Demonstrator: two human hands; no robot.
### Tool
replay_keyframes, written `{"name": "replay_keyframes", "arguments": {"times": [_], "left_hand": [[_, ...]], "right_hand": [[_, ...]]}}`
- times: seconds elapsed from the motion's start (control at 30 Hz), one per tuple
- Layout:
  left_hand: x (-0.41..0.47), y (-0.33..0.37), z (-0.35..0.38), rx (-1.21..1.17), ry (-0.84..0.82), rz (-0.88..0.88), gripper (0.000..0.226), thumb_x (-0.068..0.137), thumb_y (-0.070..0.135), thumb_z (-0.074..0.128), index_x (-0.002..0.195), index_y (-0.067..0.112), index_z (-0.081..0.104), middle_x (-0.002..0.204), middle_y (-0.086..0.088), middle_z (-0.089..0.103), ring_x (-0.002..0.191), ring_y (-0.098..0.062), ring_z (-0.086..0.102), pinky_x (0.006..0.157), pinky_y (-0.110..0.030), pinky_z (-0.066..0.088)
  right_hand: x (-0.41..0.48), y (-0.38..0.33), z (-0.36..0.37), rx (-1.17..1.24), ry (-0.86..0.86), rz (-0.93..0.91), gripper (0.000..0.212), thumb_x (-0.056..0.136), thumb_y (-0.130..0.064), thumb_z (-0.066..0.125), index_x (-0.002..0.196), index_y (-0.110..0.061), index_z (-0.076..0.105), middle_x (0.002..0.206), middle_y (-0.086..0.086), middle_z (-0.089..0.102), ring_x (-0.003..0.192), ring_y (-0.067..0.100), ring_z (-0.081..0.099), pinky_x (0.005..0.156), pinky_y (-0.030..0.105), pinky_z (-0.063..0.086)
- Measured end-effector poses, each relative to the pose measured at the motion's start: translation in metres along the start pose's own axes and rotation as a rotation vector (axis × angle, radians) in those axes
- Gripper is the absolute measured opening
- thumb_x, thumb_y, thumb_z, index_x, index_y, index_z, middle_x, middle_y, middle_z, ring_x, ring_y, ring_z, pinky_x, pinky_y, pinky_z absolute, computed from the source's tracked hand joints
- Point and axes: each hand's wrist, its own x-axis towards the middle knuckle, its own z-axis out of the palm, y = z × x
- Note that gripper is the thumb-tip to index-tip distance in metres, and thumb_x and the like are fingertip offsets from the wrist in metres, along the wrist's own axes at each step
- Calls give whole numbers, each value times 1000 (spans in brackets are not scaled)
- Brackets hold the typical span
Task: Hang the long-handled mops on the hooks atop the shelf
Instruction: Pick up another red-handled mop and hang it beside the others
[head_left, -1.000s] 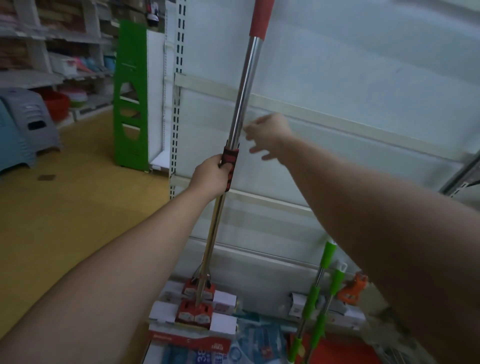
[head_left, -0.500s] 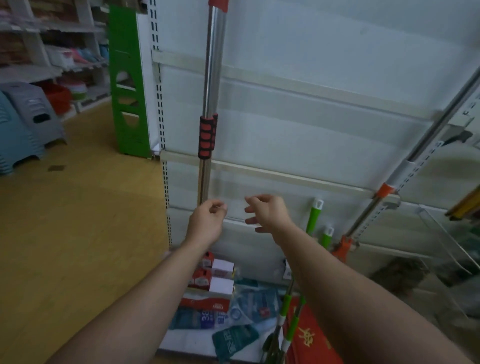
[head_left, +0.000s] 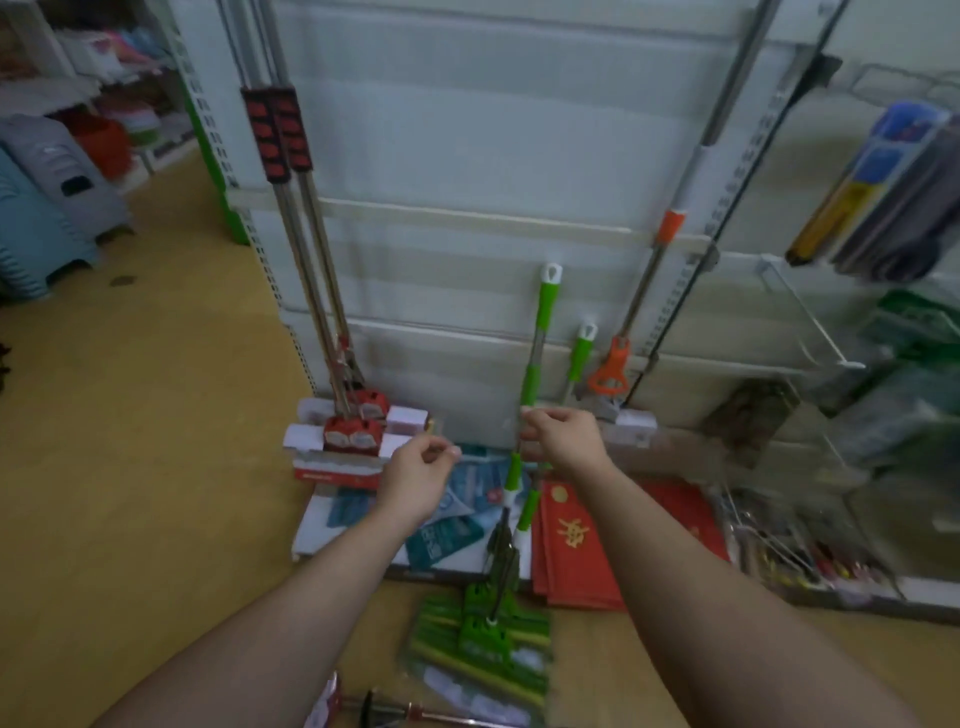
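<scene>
Two red-grip mops (head_left: 283, 135) hang side by side against the white shelf panel (head_left: 467, 130), their red-and-white heads (head_left: 353, 431) down at the base shelf. Two green-handled mops lean on the panel, a taller one (head_left: 545, 312) and a shorter one (head_left: 582, 353), with their green heads (head_left: 483, 639) on the floor. My right hand (head_left: 561, 441) is curled around the taller green handle at mid-length. My left hand (head_left: 418, 473) hovers just left of it, fingers loosely bent and holding nothing. The hooks on top of the shelf are out of view.
An orange-collared mop (head_left: 670, 228) leans at the right of the panel. Red envelope packs (head_left: 576, 551) and blue packets (head_left: 447, 525) lie on the base shelf. Another mop (head_left: 395, 714) lies on the floor near me. Plastic stools (head_left: 57, 171) stand at the left, wire racks (head_left: 810, 322) at the right.
My left hand has let go of the red-grip mop, which now hangs beside another. My view has dropped, and both hands have come down to the green mops, the right closing on one.
</scene>
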Motion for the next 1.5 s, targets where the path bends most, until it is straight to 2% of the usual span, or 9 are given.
{"name": "replay_keyframes", "arguments": {"times": [0.2,0.33,0.4,0.5,0.73,0.87,1.03,1.3,1.5], "left_hand": [[-45,-35,99,81,-131,-95,11,95,29,66,101,21,67,93,0,69,95,-25,68,88,-38,54],[-58,-63,149,186,-221,-132,10,96,31,65,102,24,66,96,5,68,85,-13,63,72,-27,50],[-60,-83,172,234,-277,-149,7,95,34,65,98,27,66,99,7,69,90,-13,64,81,-31,53],[-59,-114,205,310,-361,-179,8,95,32,64,99,26,66,101,6,69,97,-16,64,87,-33,53],[-42,-195,285,494,-570,-146,16,97,30,61,106,19,68,102,1,68,92,-16,62,64,-24,44],[-30,-237,337,563,-684,-133,13,95,29,61,103,21,68,97,2,68,90,-20,65,79,-34,54],[-17,-300,412,637,-763,-59,11,93,26,60,99,19,68,99,-2,72,91,-22,67,82,-34,56],[-9,-416,519,733,-867,8,18,92,33,63,105,23,67,98,7,65,89,-14,63,83,-33,56],[7,-507,591,850,-968,149,24,92,36,64,113,25,66,112,6,63,94,-9,58,80,-27,50]], "right_hand": [[-8,115,-67,40,27,150,20,94,-40,68,84,-23,69,102,6,79,71,23,74,58,26,49],[-5,185,-88,61,57,258,23,92,-43,67,81,-22,70,94,7,80,78,27,76,75,43,61],[0,220,-94,68,88,308,26,87,-49,68,82,-24,72,86,6,80,84,29,77,84,49,62],[11,266,-98,133,124,370,22,93,-41,68,87,-20,71,92,13,79,76,28,76,72,42,59],[43,382,-118,285,231,502,21,97,-35,65,104,-16,69,95,4,75,74,21,72,71,38,53],[53,445,-137,350,335,561,21,98,-35,64,107,-15,67,98,4,74,81,23,73,77,43,59],[79,545,-145,374,435,617,27,98,-33,65,114,-11,69,102,6,75,85,25,74,66,34,54],[125,706,-158,391,552,713,21,97,-29,67,100,-9,71,87,6,74,72,24,72,68,38,52],[160,815,-168,355,653,795,16,94,-29,68,89,-14,68,81,9,74,81,30,77,66,37,56]]}}
